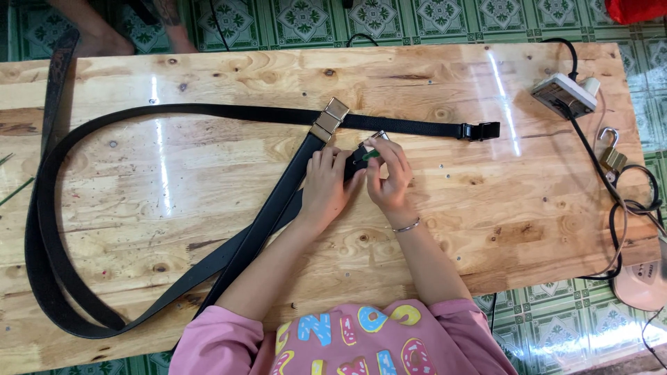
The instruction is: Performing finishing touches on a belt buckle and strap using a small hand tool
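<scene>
Your left hand (pixel 325 186) and right hand (pixel 389 177) pinch the belt end (pixel 358 161) at the buckle (pixel 379 139) mid-table (pixel 486 208); fitting looks unfinished.

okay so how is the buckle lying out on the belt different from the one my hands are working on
The gold buckle lies in the open on the strap, touched by nobody; the second buckle sits mostly hidden between the left hand and right hand. The gold buckle looks brassy and shows whole; the second shows only a silvery edge. Both sit on black belts on the wooden table.
</scene>
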